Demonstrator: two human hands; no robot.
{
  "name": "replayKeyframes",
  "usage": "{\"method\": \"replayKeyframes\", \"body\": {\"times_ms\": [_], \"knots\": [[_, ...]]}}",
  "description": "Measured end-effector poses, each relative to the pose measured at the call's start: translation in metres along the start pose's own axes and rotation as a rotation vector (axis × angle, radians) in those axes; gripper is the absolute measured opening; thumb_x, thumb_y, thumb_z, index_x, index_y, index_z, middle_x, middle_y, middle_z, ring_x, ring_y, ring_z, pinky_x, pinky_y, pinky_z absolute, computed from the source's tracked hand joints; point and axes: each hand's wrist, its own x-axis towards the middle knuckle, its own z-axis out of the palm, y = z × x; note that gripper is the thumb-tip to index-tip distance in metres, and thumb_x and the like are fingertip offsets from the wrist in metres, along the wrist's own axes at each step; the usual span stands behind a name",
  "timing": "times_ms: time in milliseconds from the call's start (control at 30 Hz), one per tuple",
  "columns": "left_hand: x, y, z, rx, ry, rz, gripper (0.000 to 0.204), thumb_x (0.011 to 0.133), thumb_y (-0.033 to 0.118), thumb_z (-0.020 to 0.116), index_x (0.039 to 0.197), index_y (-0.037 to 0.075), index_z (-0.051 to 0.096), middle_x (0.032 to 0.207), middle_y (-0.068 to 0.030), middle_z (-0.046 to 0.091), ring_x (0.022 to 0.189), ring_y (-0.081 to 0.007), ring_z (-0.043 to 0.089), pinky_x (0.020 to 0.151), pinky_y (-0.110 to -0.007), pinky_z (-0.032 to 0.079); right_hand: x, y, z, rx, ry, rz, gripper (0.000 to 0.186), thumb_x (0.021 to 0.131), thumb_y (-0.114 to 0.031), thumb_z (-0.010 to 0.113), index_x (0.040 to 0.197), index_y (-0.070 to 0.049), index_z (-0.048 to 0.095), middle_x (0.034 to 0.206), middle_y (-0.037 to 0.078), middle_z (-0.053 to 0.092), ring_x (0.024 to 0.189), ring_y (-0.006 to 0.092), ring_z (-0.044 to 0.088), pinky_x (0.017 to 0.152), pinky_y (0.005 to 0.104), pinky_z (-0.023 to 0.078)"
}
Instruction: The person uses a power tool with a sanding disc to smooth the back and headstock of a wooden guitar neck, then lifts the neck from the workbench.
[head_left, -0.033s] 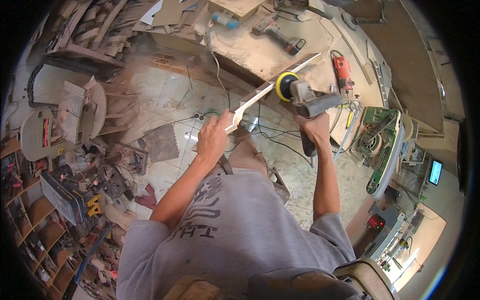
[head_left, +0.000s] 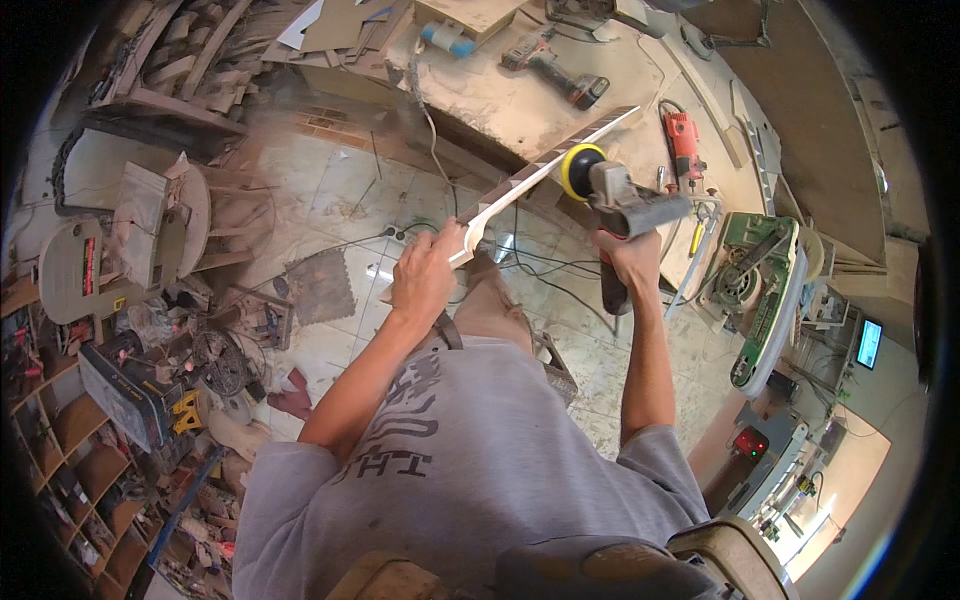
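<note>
My left hand is closed around the near end of a long, slender wooden piece. The piece has a pale edge, a darker banded face and a stepped, curved outline near my fingers. It slants up and away to the right, its far end over the workbench. In my right hand, fingers wrapped round the handle, is a handheld disc sander. Its round black pad with a yellow rim faces the wooden piece, close to its right side. Whether pad and wood touch, I cannot tell.
On the bench lie a cordless drill, a red power tool and a blue-ended tool. A green belt sander stands at the right. Cables trail across the tiled floor. Wooden chair parts and cluttered shelves are at the left.
The disc sander in my right hand has shifted slightly to the right, its pad a little farther along from the wooden piece's edge. My left hand and the wooden piece have barely moved.
</note>
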Motion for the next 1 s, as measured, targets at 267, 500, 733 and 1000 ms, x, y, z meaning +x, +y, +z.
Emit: {"method": "replayKeyframes", "body": {"times_ms": [267, 500, 733, 1000], "knots": [[-0.004, 0.011, -0.012, 0.144, 0.070, 0.155, 0.068, 0.081, -0.006, 0.067, 0.147, 0.004, 0.059, 0.102, -0.0174, 0.062, 0.092, -0.0367, 0.065, 0.081, -0.047, 0.057, -0.036, 0.076, 0.015, 0.253, 0.102, 0.108, 0.053, 0.072, -0.021, 0.091, 0.113, 0.000, 0.064, 0.091, 0.008, 0.068, 0.070, 0.0170, 0.066, 0.061, 0.0333, 0.055], [-0.004, 0.012, -0.012, 0.136, 0.097, 0.210, 0.065, 0.082, -0.002, 0.067, 0.147, 0.003, 0.059, 0.099, -0.0163, 0.060, 0.089, -0.0354, 0.064, 0.079, -0.046, 0.056, -0.057, 0.088, 0.036, 0.110, 0.086, -0.070, 0.047, 0.074, -0.023, 0.093, 0.108, -0.007, 0.064, 0.091, 0.002, 0.066, 0.074, 0.0152, 0.062, 0.066, 0.0337, 0.053], [-0.015, 0.003, 0.000, -0.085, -0.004, 0.034, 0.073, 0.079, -0.008, 0.064, 0.151, 0.008, 0.057, 0.102, -0.0205, 0.064, 0.094, -0.0430, 0.067, 0.084, -0.051, 0.055, -0.059, 0.012, 0.028, -0.241, -0.156, -0.302, 0.064, 0.078, -0.034, 0.087, 0.127, -0.001, 0.064, 0.107, 0.019, 0.073, 0.098, 0.0407, 0.069, 0.092, 0.0446, 0.054], [-0.006, -0.008, 0.012, -0.165, -0.002, 0.031, 0.068, 0.083, -0.006, 0.064, 0.150, 0.007, 0.057, 0.103, -0.0228, 0.067, 0.094, -0.0454, 0.067, 0.084, -0.052, 0.055, 0.024, 0.006, -0.010, -0.217, -0.092, -0.112, 0.052, 0.073, -0.035, 0.084, 0.108, 0.002, 0.074, 0.094, 0.024, 0.077, 0.093, 0.0402, 0.076, 0.080, 0.0452, 0.057]]}}
